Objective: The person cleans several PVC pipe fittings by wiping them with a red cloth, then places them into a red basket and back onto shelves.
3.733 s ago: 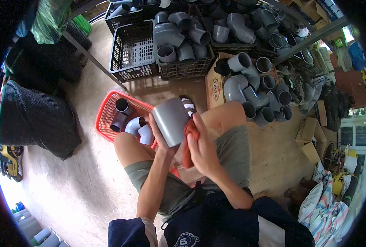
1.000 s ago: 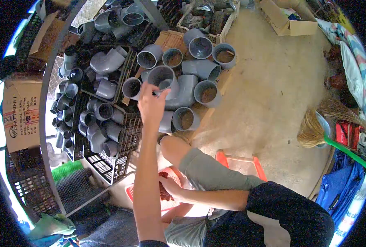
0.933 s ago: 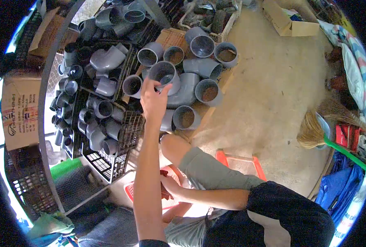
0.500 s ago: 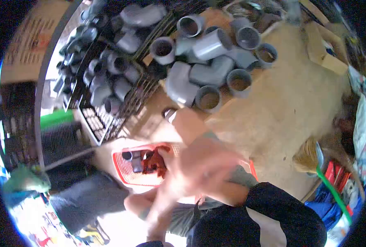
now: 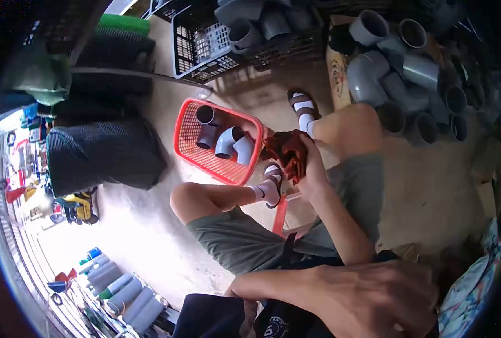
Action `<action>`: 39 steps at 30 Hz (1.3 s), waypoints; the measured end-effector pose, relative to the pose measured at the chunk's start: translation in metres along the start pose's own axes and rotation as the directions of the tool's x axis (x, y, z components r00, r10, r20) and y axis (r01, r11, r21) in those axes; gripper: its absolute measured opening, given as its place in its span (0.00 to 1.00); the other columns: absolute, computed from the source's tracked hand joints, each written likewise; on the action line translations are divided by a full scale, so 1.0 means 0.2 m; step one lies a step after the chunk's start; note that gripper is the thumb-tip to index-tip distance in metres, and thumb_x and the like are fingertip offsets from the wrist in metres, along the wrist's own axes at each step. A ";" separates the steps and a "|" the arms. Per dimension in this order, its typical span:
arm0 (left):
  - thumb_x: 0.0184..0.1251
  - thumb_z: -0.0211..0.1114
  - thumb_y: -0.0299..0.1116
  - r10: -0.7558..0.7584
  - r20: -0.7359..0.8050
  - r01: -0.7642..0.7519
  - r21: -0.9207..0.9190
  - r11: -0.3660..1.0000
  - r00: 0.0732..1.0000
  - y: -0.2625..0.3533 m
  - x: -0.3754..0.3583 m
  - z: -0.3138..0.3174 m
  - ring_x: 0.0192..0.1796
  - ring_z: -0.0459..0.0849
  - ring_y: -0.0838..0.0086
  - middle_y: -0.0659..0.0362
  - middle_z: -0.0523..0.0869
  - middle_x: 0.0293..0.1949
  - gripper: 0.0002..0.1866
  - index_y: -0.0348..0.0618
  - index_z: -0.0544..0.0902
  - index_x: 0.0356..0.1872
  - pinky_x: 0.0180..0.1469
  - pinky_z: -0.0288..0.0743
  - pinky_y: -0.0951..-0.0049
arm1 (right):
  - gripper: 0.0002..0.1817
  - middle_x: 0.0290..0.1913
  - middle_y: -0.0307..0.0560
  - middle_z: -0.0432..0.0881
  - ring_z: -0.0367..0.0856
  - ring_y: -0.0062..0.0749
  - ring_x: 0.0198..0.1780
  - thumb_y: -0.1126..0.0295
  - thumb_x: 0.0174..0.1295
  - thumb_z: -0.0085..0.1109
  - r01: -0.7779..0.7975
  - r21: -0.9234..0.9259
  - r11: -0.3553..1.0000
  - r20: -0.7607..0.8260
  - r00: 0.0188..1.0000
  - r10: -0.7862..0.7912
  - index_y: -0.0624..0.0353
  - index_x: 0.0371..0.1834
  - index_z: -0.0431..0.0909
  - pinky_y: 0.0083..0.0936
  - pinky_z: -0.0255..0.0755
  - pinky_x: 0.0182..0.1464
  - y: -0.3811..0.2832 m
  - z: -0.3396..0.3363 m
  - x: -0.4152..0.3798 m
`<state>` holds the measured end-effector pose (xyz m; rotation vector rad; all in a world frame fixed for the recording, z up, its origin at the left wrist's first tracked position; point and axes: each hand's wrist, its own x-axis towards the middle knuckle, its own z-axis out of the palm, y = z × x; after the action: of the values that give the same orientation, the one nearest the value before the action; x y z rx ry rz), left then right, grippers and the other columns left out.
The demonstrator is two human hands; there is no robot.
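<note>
Right now the right hand (image 5: 312,169), centre of the frame, is clamped on a bunched red rag (image 5: 287,153), fingers curled round it, just above the knee and touching the near corner of the red basket (image 5: 197,155). Left hand (image 5: 374,298) sits lower right, very close to the lens, blurred; looks loosely spread w/ nothing obvious in it, but I cannot tell for sure.

Basket holds a few grey pipe fittings (image 5: 228,141), upper-left of centre. More grey elbows (image 5: 397,84) are heaped in a cardboard box (image 5: 336,79) at upper right, and a black crate (image 5: 199,45) of fittings sits along the top edge.

Risks, as I judge them:
- Rag hangs over the basket rim; loose cloth could snag the mesh and tip or drag the basket, esp. since it's light plastic.
- Elbows in the box are stacked loosely and tilted, so a careless grab could roll one off onto the sandalled foot (image 5: 302,110) just beside it.
- Left hand is out of the person's working area and off balance w/ the crouch; a reach from there could be clumsy.
</note>
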<state>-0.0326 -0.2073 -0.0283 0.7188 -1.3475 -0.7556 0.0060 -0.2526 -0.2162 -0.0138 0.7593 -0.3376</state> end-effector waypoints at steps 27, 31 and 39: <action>0.38 0.84 0.57 -0.240 -0.904 0.809 -0.168 -0.564 -0.355 -1.60 -2.13 -1.47 0.72 0.68 0.50 0.46 0.73 0.67 0.61 0.35 0.59 0.70 0.67 0.68 0.44 | 0.23 0.43 0.37 0.83 0.85 0.23 0.42 0.48 0.73 0.54 -0.136 -0.277 0.951 -0.523 0.852 -0.030 0.50 0.61 0.75 0.23 0.80 0.36 0.07 0.16 0.01; 0.39 0.82 0.58 -0.329 -0.913 0.896 -0.081 -0.436 -0.243 -1.51 -2.15 -1.51 0.62 0.79 0.48 0.45 0.81 0.57 0.50 0.35 0.70 0.59 0.60 0.74 0.44 | 0.21 0.42 0.39 0.84 0.85 0.25 0.43 0.49 0.73 0.56 -0.247 -0.310 0.918 -0.517 0.854 0.055 0.50 0.59 0.75 0.25 0.81 0.36 0.15 0.20 0.01; 0.43 0.77 0.62 -0.484 -0.873 0.905 0.154 -0.396 -0.064 -0.98 -1.95 -1.60 0.55 0.85 0.46 0.37 0.85 0.50 0.47 0.30 0.76 0.54 0.56 0.79 0.52 | 0.15 0.43 0.39 0.85 0.85 0.28 0.47 0.57 0.72 0.56 -0.258 -0.197 0.946 -0.229 0.950 0.211 0.50 0.56 0.76 0.32 0.80 0.53 0.15 0.26 -0.12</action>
<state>0.2468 0.0042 -0.4401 2.8457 -0.2529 -0.8185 0.0341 -0.2228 -0.1673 -0.1019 0.9914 -0.0219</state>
